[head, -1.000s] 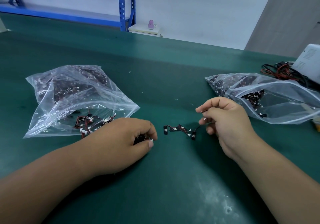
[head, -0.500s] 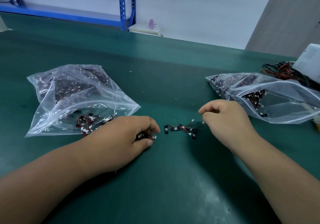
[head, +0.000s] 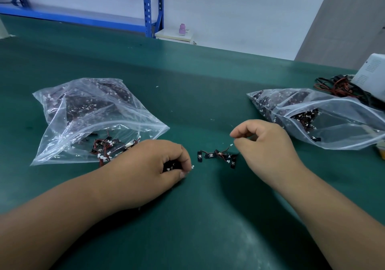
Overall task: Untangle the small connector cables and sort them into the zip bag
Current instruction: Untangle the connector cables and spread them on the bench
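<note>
Small tangle of connector cables (head: 216,156) on the green surface (head: 208,228), between both hands. Right hand (head: 264,144) curled, apparently pinching one thin lead (head: 231,144) from the tangle. Left hand (head: 150,169) closed round several black connector pieces (head: 169,166). Best to draw that lead out slowly, low over the surface, without dragging the clump. Probably bound for the open zip bag (head: 93,119) beside the left hand.

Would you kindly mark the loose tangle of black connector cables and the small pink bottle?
loose tangle of black connector cables (head: 217,154): head view, middle knot.
small pink bottle (head: 182,30): head view, its body.
</note>
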Demonstrator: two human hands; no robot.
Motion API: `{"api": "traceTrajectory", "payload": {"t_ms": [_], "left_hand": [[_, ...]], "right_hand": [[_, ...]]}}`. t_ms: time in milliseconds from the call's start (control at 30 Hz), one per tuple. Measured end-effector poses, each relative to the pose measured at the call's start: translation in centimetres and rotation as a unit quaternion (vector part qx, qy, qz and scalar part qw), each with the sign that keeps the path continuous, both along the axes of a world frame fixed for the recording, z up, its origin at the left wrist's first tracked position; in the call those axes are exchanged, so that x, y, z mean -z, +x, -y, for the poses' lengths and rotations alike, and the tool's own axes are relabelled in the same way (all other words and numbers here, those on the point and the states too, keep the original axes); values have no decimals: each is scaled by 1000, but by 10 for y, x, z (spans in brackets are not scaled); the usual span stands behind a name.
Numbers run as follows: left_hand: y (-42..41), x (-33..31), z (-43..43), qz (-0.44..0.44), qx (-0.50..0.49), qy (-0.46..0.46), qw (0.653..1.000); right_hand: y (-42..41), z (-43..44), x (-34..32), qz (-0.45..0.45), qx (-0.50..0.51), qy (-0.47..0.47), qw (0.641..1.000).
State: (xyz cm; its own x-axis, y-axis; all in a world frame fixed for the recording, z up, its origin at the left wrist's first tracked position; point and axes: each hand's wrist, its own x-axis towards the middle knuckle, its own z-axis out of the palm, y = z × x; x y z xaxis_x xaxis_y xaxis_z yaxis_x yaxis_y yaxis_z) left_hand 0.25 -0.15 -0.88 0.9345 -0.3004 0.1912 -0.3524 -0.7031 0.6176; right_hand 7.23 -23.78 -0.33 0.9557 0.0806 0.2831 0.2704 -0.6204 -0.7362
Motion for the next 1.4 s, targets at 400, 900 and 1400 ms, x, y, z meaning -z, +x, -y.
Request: {"api": "traceTrajectory", "payload": {"t_ms": [400, 900, 1400], "left_hand": [[0, -3, 3, -17, 19, -72, 997], [1, -4, 2, -4, -3, -43, 999], [1, -4, 2, -30, 17, -64, 997]], "right_hand": [[-48, -39, 8, 40, -182, -79, 979], [-39, -34, 9, 18, -179, -11, 984], [-44, -34, 7, 87, -210, -107, 968]]}}
